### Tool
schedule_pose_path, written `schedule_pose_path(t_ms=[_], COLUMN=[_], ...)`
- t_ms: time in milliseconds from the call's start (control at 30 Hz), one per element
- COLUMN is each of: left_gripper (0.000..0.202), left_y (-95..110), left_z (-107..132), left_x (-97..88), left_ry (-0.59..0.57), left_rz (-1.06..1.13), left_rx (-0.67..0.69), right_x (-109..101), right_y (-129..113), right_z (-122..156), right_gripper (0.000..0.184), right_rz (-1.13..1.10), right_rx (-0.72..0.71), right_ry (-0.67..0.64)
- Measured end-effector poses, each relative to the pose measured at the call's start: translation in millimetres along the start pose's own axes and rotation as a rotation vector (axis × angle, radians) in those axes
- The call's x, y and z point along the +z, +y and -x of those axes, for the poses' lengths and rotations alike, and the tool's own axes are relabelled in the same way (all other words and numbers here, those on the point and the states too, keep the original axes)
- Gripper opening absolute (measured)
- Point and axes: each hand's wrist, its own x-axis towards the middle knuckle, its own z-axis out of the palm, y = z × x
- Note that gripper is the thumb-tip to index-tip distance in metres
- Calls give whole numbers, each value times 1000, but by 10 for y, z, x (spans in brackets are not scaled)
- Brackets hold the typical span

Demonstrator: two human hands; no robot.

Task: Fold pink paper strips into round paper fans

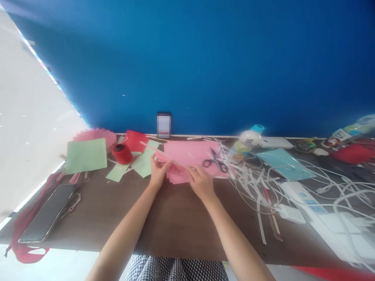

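Observation:
My left hand point(158, 171) and my right hand point(200, 180) pinch a narrow pleated piece of pink paper point(177, 167) between them. A thin, pale pink edge runs slantwise from the upper left to my right fingers. Beneath lies a stack of pink paper sheets point(190, 151), partly covered by my hands. Dark-handled scissors point(215, 160) rest open on the stack, just beyond my right hand. Left of my left hand are light green paper pieces point(143, 166) and a spool of red thread point(122, 154).
A pink paper fan point(98, 136) stands behind a green sheet point(87, 156). Phones lie at left point(48, 214) and lean on the blue wall point(163, 125). At right are white paper scraps point(252, 181), a bottle point(249, 141), a blue packet point(287, 164) and a power strip point(304, 199) with cables.

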Motion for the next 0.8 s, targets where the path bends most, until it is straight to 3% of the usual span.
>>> schedule_pose_path(t_ms=[233, 533, 800], left_gripper=[64, 56, 40], left_y=[19, -6, 74], left_z=[11, -43, -79], left_x=[20, -34, -120], left_ry=[-4, -6, -152], left_rz=[-2, 24, 31], left_rx=[-17, -21, -87], right_x=[-19, -15, -89], right_y=[60, 82, 59], right_z=[-4, -13, -48], right_gripper=[37, 35, 30], right_rz=[36, -151, -243], right_rx=[-58, -80, -55], right_ry=[6, -54, -49])
